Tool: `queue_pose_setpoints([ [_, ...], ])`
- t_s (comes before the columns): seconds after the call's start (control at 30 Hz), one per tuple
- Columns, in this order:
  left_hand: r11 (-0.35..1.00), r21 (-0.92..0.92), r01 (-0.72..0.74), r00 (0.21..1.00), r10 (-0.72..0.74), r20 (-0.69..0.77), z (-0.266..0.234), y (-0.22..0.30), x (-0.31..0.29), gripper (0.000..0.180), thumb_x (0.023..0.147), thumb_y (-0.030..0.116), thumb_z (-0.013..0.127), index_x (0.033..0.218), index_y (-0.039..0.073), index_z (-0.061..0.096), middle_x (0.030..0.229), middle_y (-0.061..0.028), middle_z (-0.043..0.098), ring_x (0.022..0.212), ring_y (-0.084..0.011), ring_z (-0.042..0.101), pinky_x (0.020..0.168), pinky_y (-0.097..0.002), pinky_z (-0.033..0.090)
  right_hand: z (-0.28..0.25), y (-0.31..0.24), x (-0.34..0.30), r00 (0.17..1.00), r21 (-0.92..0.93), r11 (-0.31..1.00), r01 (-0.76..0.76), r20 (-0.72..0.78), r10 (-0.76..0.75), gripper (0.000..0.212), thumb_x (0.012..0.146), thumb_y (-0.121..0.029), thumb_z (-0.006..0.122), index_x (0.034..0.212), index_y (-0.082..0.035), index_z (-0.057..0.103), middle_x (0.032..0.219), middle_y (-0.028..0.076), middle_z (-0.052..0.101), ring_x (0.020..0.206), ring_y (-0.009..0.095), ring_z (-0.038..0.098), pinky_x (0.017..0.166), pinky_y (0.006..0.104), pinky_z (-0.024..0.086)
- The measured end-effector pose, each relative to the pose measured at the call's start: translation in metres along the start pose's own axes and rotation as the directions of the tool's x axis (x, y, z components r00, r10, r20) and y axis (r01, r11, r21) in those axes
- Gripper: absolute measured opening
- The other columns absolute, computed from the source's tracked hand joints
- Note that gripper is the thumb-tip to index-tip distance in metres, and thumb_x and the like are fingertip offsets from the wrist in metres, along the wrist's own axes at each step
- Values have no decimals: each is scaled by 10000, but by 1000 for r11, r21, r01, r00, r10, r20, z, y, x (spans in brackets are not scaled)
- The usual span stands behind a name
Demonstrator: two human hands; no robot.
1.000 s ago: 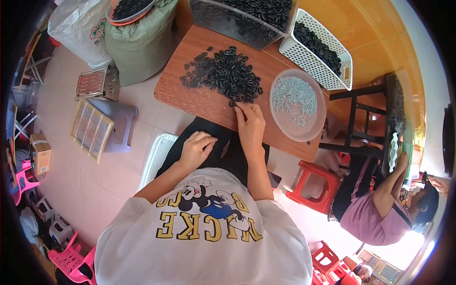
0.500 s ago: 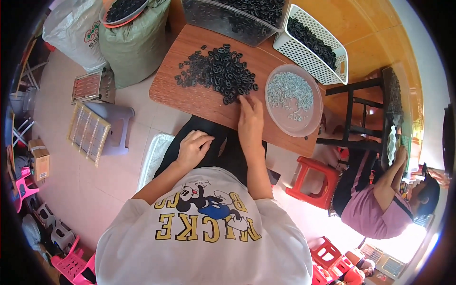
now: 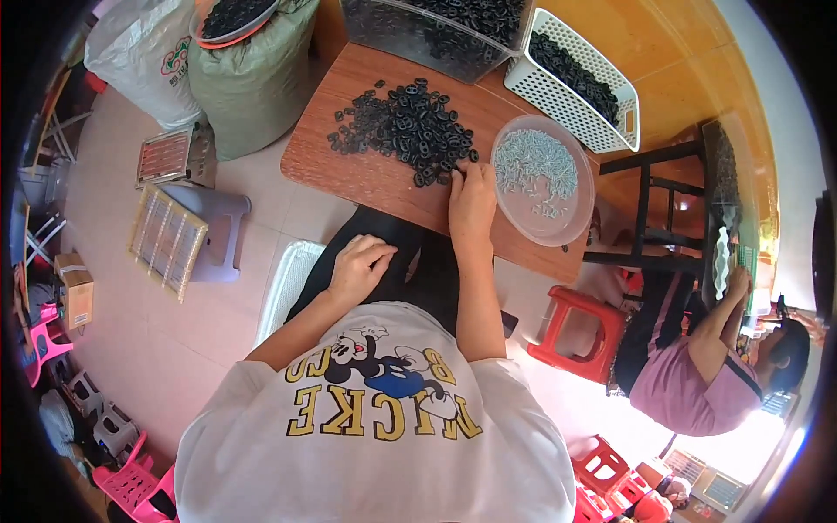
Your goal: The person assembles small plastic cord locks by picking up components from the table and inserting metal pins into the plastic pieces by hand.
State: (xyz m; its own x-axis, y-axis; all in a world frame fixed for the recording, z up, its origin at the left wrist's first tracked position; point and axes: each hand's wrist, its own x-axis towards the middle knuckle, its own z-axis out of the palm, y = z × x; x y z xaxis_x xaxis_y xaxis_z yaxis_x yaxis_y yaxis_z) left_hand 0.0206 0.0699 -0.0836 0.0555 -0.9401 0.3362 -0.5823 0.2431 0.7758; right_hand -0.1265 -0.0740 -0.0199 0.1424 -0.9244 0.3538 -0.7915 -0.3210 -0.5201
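Note:
A heap of small black oval plastic pieces with two holes (image 3: 414, 126) lies on the brown wooden table (image 3: 349, 179). At the heap's near right edge is my right hand (image 3: 472, 205), its fingers bent and drawn together against a black piece at the fingertips. My left hand (image 3: 357, 270) hovers over or rests on my lap, short of the table edge. Its fingers are curled with thumb and forefinger together; whatever they hold, if anything, is hidden. Right of my right hand stands a round clear plastic tray (image 3: 547, 234) holding many small silvery pins or screws.
Behind the heap stands a clear bin (image 3: 418, 63) of black pieces, with a white perforated basket (image 3: 562, 109) beside it. Full sacks (image 3: 253, 105) stand at far left. A red stool (image 3: 575, 336) is at right, near another person (image 3: 697, 383) working at a dark stand.
My right hand has shifted slightly right along the heap's edge, its fingers now more bent. The left hand keeps nearly the same place and curl. The whole view has shifted a little.

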Motion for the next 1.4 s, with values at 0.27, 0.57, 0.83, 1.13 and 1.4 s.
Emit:
queue_pose_setpoints([
  [0.27, 935, -194, 295, 951, -268, 154, -7, 10, 6, 122, 771, 25, 650, 885, 49, 687, 811, -53, 609, 684, -177, 563, 638, -273, 457, 1, 7, -8, 993, 29, 1000, 8, -118, -4, 90, 839, -43, 586, 878, 33, 611, 862, 194, 559, 804, 369, 572, 693, 414, 469],
  [0.57, 656, -558, 508, 856, -456, 244, -23, 47, 62, 153, 823, 37, 654, 972, 24, 687, 832, -7, 643, 671, -47, 541, 639, -179, 440, -46, -5, -38, 878, 653, 587, -479, 376, 298, 123, 839, -71, 614, 863, 46, 648, 664, 82, 650, 564, 98, 607, 538, 224, 475],
  [0.83, 576, -619, 534, 845, -339, 414, -21, 67, 83, 180, 824, 61, 663, 982, -27, 658, 871, -62, 663, 715, -82, 591, 645, -213, 485, -76, -11, -50, 833, 667, 517, -537, 518, 196, 126, 839, -77, 624, 869, 38, 663, 670, 45, 639, 579, 75, 587, 533, 204, 463],
  [1.13, 220, -760, 611, 758, -440, 482, -15, 72, 76, 153, 841, 70, 650, 972, -7, 631, 838, -60, 657, 722, -122, 631, 648, -218, 504, -58, -8, -71, 893, 835, 329, -440, 369, 258, 113, 825, -69, 659, 897, 15, 682, 809, 40, 638, 653, 69, 579, 571, 201, 464],
  [1.4, 264, -766, 586, 772, -468, 430, -3, 71, 61, 154, 857, 81, 636, 975, -19, 642, 836, -69, 653, 718, -114, 618, 661, -215, 498, -60, -19, -83, 988, 523, 848, 80, -154, 1, 100, 766, -7, 671, 865, 1, 661, 860, 103, 613, 705, 203, 597, 643, 253, 467],
])
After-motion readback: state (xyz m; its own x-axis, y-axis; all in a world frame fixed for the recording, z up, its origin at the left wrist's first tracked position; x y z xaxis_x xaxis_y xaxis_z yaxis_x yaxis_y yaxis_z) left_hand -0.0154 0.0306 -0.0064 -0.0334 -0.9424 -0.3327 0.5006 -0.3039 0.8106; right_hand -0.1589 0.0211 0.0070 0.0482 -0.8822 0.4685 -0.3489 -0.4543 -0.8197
